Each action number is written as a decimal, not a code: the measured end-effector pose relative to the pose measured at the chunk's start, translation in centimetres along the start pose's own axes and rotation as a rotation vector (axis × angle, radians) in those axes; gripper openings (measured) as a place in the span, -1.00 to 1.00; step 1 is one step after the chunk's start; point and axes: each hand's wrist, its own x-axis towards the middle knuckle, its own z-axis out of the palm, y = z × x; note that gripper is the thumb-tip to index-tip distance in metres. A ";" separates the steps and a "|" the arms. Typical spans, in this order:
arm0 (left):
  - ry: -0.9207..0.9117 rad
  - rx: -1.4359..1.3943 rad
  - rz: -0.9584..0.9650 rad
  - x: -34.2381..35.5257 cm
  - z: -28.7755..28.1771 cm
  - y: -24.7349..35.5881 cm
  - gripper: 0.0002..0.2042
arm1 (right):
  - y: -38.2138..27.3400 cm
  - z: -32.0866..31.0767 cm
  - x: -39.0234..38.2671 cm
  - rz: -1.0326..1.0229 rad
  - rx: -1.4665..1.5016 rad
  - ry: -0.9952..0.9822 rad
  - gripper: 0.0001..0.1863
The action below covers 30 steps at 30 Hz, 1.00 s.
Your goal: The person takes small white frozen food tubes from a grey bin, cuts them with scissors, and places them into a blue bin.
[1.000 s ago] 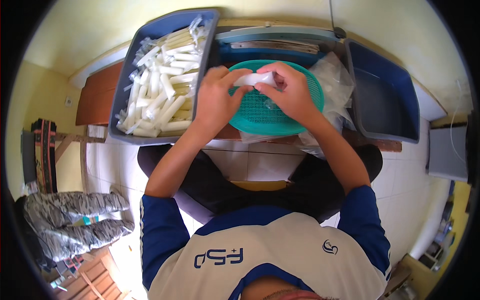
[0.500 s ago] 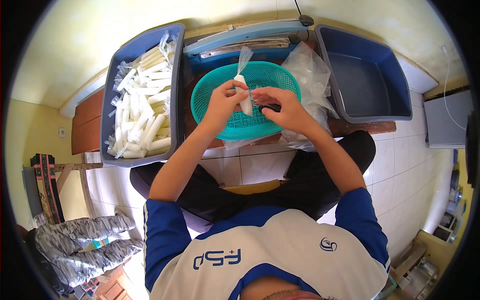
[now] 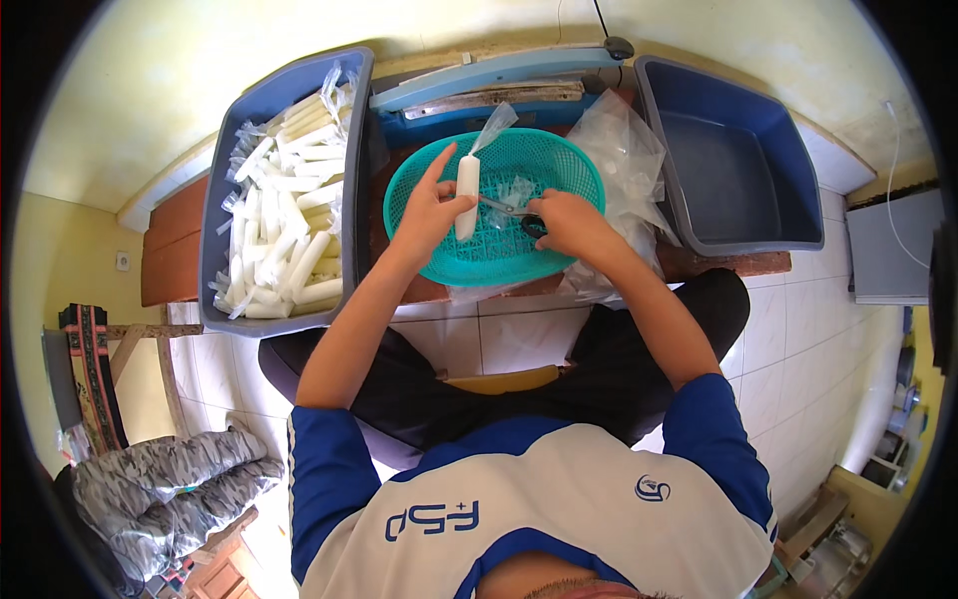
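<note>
Over the green basket (image 3: pixel 552 160), my left hand (image 3: pixel 431 215) grips a white, stick-shaped packet (image 3: pixel 466 190) in clear plastic. The packet stands nearly upright, its thumb side pressed by my thumb, with my index finger stretched out along the left. A loose tail of clear film rises from its top. In my right hand (image 3: pixel 571 222) is a pair of scissors (image 3: pixel 507 208) with black handles, fingers closed round the loops. Their blades point left toward the packet; whether they touch it I cannot tell. Small clear plastic scraps (image 3: pixel 514 190) lie in the basket.
On the left, a grey tub (image 3: pixel 351 200) is heaped with similar white packets (image 3: pixel 289 220). A dark blue-grey tub (image 3: pixel 733 150) stands right. Clear plastic bags (image 3: pixel 619 150) lie beside the basket, and a blue sealer-like device (image 3: pixel 479 85) is behind it. A person's camouflage trousers (image 3: pixel 170 479) show lower left.
My hands have moved apart. The scissors now show more fully, turned toward the packet. My left index finger has lifted off the packet, and the packet has shifted slightly left.
</note>
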 end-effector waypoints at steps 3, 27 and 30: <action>-0.030 -0.058 -0.105 0.0 -0.1 0.6 -0.38 | 0.4 0.2 0.2 -0.009 0.028 -0.030 -0.49; 0.028 -0.163 -0.102 0.2 -0.2 0.6 -0.56 | 2.9 2.4 1.7 -0.095 0.161 0.016 -0.64; 0.031 -0.148 -0.110 0.0 -0.2 0.7 -0.56 | 2.4 2.3 1.5 -0.004 0.157 -0.007 -0.66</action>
